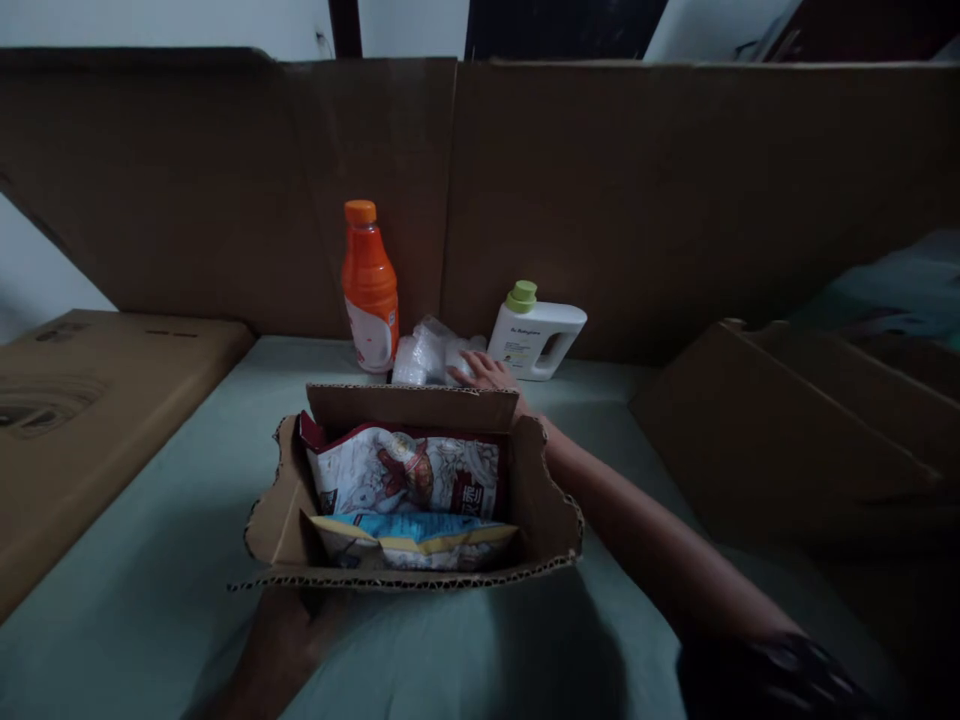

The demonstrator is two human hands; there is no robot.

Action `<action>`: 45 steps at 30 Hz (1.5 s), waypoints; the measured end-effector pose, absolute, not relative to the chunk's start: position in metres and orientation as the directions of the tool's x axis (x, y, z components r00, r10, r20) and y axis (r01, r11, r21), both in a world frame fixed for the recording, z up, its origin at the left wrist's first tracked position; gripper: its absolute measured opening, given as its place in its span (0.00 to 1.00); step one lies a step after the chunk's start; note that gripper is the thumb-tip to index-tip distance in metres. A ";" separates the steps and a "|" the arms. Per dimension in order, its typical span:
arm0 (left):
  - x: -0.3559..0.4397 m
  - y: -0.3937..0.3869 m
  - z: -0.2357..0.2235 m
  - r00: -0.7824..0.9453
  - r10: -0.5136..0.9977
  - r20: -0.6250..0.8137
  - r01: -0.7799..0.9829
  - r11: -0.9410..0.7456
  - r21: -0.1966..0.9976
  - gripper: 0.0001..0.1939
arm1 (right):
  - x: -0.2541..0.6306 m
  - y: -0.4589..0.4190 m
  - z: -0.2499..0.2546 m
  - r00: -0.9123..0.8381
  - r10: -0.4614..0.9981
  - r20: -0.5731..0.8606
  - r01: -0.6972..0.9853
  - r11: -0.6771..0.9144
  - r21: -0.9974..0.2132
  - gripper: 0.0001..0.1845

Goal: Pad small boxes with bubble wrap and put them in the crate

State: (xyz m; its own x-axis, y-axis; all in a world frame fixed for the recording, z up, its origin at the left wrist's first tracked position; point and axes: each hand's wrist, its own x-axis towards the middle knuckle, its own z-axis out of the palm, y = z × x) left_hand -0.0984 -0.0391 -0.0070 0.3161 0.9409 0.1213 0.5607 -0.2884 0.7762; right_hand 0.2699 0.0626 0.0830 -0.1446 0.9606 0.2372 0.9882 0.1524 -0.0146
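Note:
An open cardboard box point(540, 500) is in the middle, its near edge toward me. Inside stand a white and dark red food packet point(405, 470) and, nearer me, a blue and yellow packet point(416, 540). My left hand point(300, 620) is under the near side of the box and holds it there; its fingertips are hidden. Beyond the far flap, my right hand point(487, 375) reaches to a bundle of clear bubble wrap point(426, 355), fingers spread and touching it. Whatever the wrap covers cannot be made out.
An orange bottle point(370, 285) stands left of the bubble wrap, and a white jug with a green cap point(534, 335) leans to its right. Tall cardboard point(637, 200) walls off the back. A flat carton point(112, 420) lies left; another open box point(795, 430) stands right.

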 end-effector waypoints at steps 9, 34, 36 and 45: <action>-0.101 -0.037 -0.003 0.261 0.958 0.114 0.556 -0.246 0.794 0.19 | 0.290 -0.036 0.079 -0.045 0.732 0.679 0.999 0.036 0.028 0.09; -0.044 0.016 0.029 0.345 0.925 0.161 0.410 -0.303 0.860 0.37 | 0.223 -0.132 0.066 0.165 0.947 0.274 0.879 -0.016 -0.477 0.32; -0.041 0.018 0.026 0.362 0.917 0.169 0.315 -0.290 0.904 0.39 | 0.242 -0.136 0.070 0.174 0.934 0.312 0.958 -0.087 -0.274 0.25; -0.072 -0.082 0.009 0.297 0.954 0.039 0.212 -0.106 0.972 0.34 | 0.310 -0.176 0.055 0.581 0.778 0.240 0.736 -0.375 -0.564 0.31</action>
